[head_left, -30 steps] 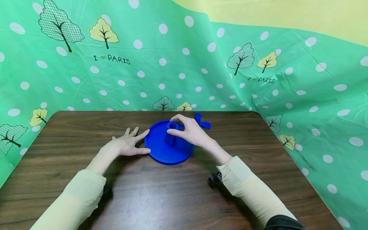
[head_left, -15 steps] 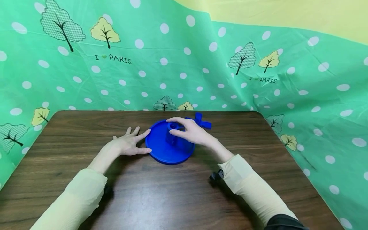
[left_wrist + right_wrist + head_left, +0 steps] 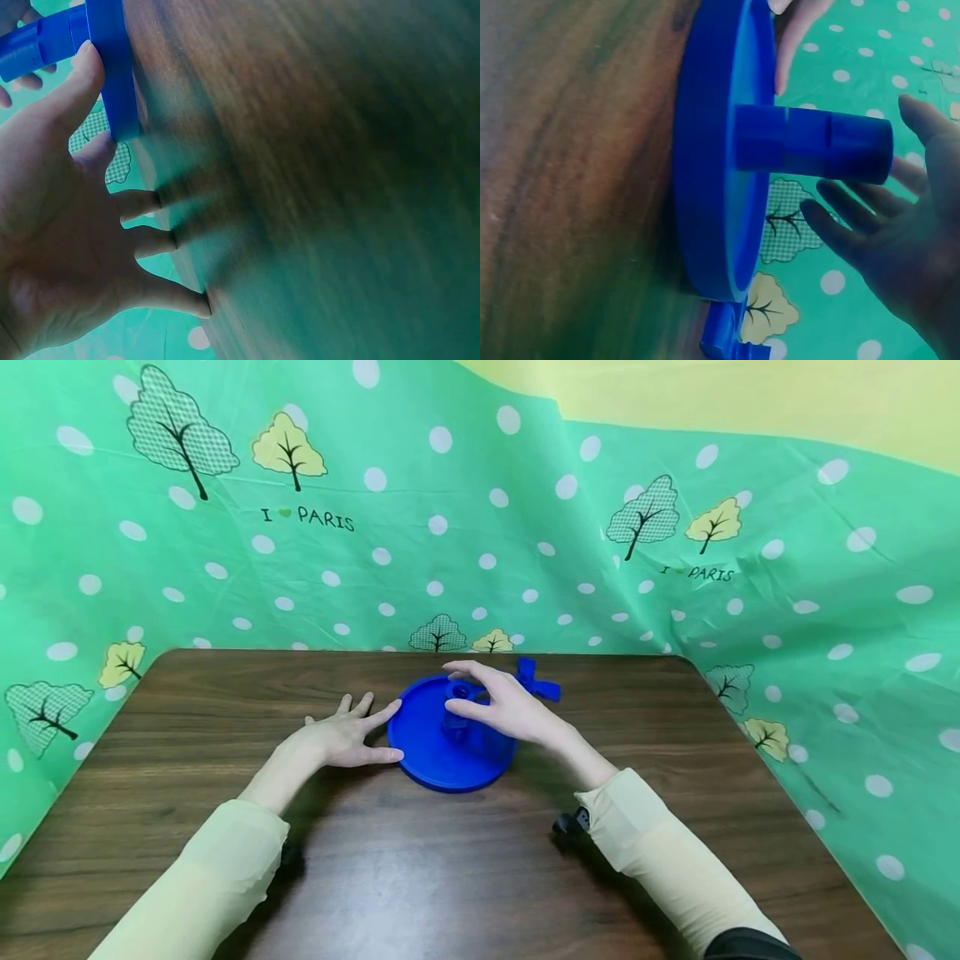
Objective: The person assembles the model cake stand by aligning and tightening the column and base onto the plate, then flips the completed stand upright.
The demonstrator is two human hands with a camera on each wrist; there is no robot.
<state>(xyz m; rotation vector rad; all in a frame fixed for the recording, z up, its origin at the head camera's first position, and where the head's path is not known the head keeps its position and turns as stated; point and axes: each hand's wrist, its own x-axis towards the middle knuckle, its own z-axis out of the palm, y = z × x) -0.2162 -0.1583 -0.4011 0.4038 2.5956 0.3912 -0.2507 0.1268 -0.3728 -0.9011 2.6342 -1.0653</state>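
A round blue dish (image 3: pixel 423 752) with a raised rim lies on the table. From its middle rises an upright blue post (image 3: pixel 810 141), made of stacked cylindrical sections, with a hollow top. My left hand (image 3: pixel 341 739) is spread flat beside the dish, thumb and index fingertips at its left rim. The other left fingers are splayed toward the tabletop. My right hand (image 3: pixel 510 702) hovers by the post's top, thumb and fingers parted around it. In the right wrist view a gap shows between those fingers and the post. The right hand partly hides the post in the head view.
Behind the dish to the right lies a blue piece with several flat arms (image 3: pixel 538 683), partly hidden by the right hand. The brown wooden table (image 3: pixel 420 868) ends at the back against a green dotted cloth (image 3: pixel 450 552).
The fingers of my right hand have spread a little wider around the post's top. My left hand stays at the dish rim. The whole head view has shifted slightly.
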